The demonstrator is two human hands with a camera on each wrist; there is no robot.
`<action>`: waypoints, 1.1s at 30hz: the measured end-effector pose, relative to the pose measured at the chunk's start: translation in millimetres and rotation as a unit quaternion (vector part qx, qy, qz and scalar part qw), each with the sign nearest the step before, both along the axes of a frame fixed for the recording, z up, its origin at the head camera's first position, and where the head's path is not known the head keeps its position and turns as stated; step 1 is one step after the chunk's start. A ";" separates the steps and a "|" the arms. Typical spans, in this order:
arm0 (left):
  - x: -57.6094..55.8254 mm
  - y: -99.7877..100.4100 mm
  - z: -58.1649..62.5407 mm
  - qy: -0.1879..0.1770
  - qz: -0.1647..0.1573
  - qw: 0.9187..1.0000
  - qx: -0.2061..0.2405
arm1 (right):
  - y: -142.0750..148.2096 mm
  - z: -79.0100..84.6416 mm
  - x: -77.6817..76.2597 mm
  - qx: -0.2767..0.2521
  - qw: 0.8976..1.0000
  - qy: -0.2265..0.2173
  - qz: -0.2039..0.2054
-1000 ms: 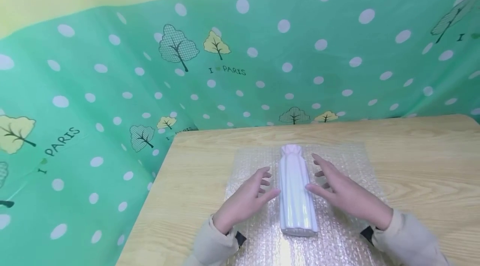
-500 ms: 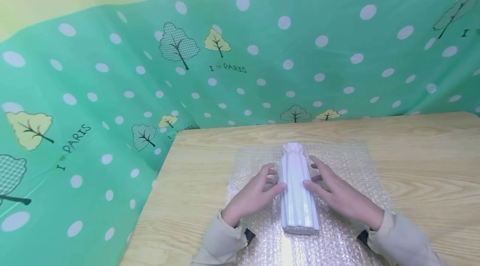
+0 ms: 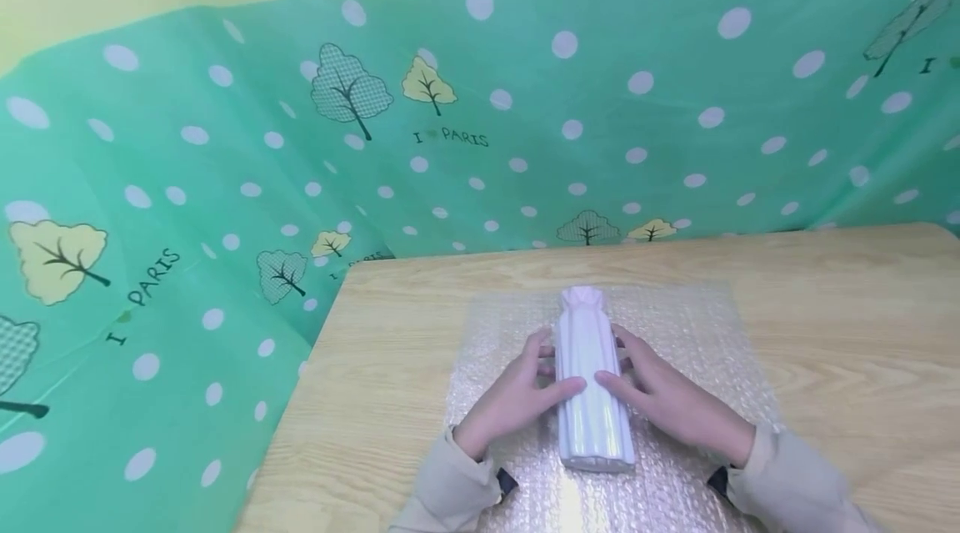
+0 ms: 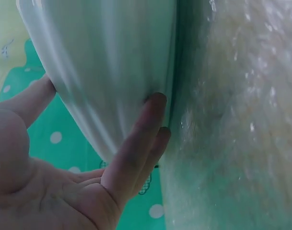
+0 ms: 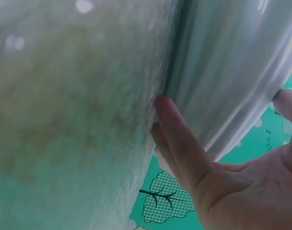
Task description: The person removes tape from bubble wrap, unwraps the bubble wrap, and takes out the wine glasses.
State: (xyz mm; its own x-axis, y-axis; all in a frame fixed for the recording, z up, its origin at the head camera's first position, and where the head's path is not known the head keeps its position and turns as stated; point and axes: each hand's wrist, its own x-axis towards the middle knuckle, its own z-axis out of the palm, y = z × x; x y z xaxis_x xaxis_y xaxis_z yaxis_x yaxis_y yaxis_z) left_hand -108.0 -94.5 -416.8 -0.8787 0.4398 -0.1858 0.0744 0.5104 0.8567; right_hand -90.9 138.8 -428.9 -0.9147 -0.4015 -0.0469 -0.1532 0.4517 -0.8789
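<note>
A glossy white fluted vase (image 3: 592, 424) lies on its side on a sheet of bubble wrap (image 3: 675, 308), its narrow neck pointing away from me. My left hand (image 3: 517, 395) holds its left side, thumb on top and fingers low along the flank. From the right, my right hand (image 3: 663, 391) grips it the same way. In the left wrist view, the fingertips (image 4: 155, 103) touch the vase's lower side just above the wrap. The right wrist view has the fingers (image 5: 177, 134) at the seam between vase and wrap, with the thumb on the opposite edge of the vase.
The bubble wrap covers the middle of a light wooden table (image 3: 847, 308). Behind and to the left hangs a green dotted curtain (image 3: 450, 57) printed with trees.
Both hands have closed in from the sides, going from held apart beside the vase to touching it, thumbs now on top. The vase stays about where it was.
</note>
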 end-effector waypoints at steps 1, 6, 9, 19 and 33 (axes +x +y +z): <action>0.4 0.0 -0.4 -0.001 -0.001 1.000 0.002 | -0.4 -0.9 0.6 0.001 1.000 0.003 0.003; 0.3 0.3 -2.7 -0.013 -0.015 1.000 0.023 | -0.6 -1.8 2.5 -0.015 1.000 -0.008 0.001; -1.0 0.7 -4.4 -0.024 -0.022 0.999 0.041 | -0.8 -0.7 2.3 -0.035 0.999 -0.024 0.000; -1.3 -0.7 -8.1 -0.052 -0.002 0.995 0.085 | -5.5 0.6 1.6 -0.045 0.998 -0.036 -0.014; 1.0 1.3 -11.2 -0.056 0.033 0.994 0.086 | -6.2 5.9 2.6 -0.051 0.998 -0.022 -0.013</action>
State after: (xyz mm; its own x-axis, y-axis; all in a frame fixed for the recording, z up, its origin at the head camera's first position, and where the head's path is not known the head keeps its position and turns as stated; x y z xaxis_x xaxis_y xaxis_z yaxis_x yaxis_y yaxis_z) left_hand -107.0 -93.1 -428.0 -0.8850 0.4151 -0.2111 -0.0549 0.3571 0.9324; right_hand -88.3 132.6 -423.1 -0.9226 -0.3831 -0.0463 -0.1038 0.3620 -0.9264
